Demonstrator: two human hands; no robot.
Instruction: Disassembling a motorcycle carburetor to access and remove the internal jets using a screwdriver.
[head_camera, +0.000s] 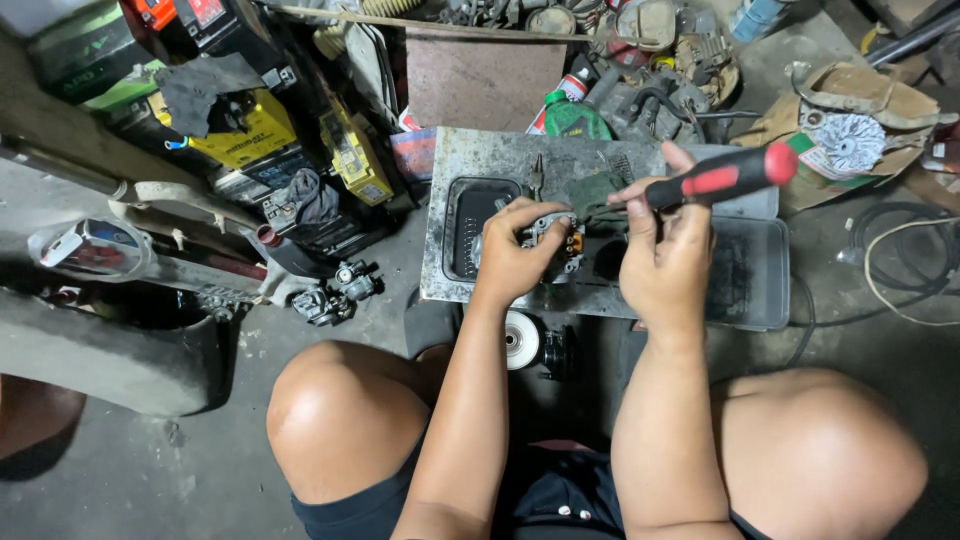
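While the left hand (512, 262) is gripping a small metal engine part (553, 238) over the grey metal tray (600, 300), the right hand (665, 262) is closing its fingers around a red-and-black screwdriver (722, 177), its tip hidden.

left hand (512, 262) gripping carburetor (556, 240), right hand (662, 262) holding screwdriver (716, 178)

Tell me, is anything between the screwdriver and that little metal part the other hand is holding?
Nothing visible. The right hand angles the screwdriver straight toward the small metal part, gripped by the left hand over the metal tray.
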